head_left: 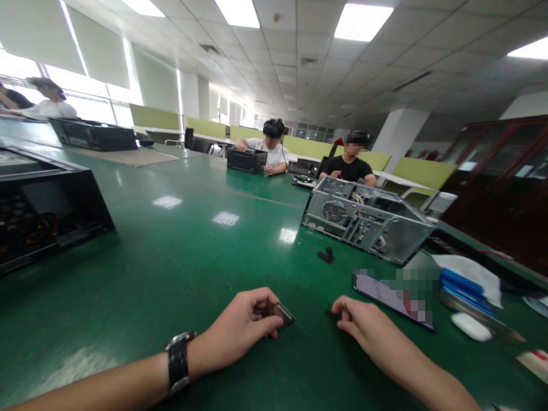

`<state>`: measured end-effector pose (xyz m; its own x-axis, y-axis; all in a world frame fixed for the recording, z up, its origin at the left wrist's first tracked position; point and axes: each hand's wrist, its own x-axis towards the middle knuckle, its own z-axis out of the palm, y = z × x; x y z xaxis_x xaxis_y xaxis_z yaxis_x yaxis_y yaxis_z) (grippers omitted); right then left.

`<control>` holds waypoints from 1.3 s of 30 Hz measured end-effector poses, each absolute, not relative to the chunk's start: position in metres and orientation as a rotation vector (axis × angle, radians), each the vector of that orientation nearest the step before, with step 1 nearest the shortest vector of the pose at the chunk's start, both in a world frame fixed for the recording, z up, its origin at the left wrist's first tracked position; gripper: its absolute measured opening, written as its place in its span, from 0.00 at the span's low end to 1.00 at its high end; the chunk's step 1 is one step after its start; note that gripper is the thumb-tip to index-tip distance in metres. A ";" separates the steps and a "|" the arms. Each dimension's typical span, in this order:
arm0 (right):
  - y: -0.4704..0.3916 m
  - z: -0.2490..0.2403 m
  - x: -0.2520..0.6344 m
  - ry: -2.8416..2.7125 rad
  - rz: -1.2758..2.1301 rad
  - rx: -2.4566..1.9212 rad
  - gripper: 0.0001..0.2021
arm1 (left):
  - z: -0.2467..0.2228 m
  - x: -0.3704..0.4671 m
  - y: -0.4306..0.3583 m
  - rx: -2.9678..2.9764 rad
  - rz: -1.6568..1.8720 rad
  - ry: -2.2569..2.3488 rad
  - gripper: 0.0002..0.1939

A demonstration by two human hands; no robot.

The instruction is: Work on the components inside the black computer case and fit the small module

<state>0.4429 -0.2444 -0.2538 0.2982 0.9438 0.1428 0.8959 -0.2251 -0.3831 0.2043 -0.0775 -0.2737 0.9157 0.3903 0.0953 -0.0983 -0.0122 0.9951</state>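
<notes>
My left hand (246, 325), with a black-strapped watch on its wrist, pinches a small flat rectangular piece (282, 314) with a metallic edge. To its right, my right hand (357, 322) hangs over the green table with fingers curled together. A small dark thing (331, 312) shows at its fingertips, too small to name. The two hands are apart. Just beyond my right hand lies a phone (385, 294) with its screen lit. Two small black pieces (326, 255) rest on the table farther out.
An open silver computer case (368, 220) lies at the back right of the green table (184, 257). A black case (51, 211) stands at left. Blue items (466, 291) and a white rounded object (471, 326) lie right. Two people sit across.
</notes>
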 end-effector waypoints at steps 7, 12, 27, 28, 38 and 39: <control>-0.231 -0.251 0.373 -1.770 -0.135 -1.698 0.07 | -0.277 0.202 -0.078 1.626 0.432 0.268 0.07; -0.240 -0.260 0.361 -2.008 -0.410 -1.420 0.14 | -0.276 0.199 -0.078 1.750 0.433 0.314 0.07; -0.241 -0.264 0.365 -1.878 -0.542 -1.457 0.11 | -0.268 0.197 -0.085 1.932 0.453 0.258 0.03; -0.241 -0.264 0.366 -1.875 -0.549 -1.447 0.11 | -0.268 0.197 -0.085 1.934 0.454 0.257 0.03; -0.238 -0.265 0.363 -1.907 -0.497 -1.426 0.10 | -0.272 0.197 -0.087 2.053 0.458 0.262 0.04; -0.238 -0.265 0.363 -1.915 -0.493 -1.430 0.10 | -0.274 0.197 -0.087 2.074 0.461 0.270 0.04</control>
<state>0.3629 -0.2379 -0.2648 -0.1582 0.6805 0.7155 0.9415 0.3224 -0.0985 0.1974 -0.0875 -0.2739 0.9040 0.3693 0.2153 0.0069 -0.5162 0.8565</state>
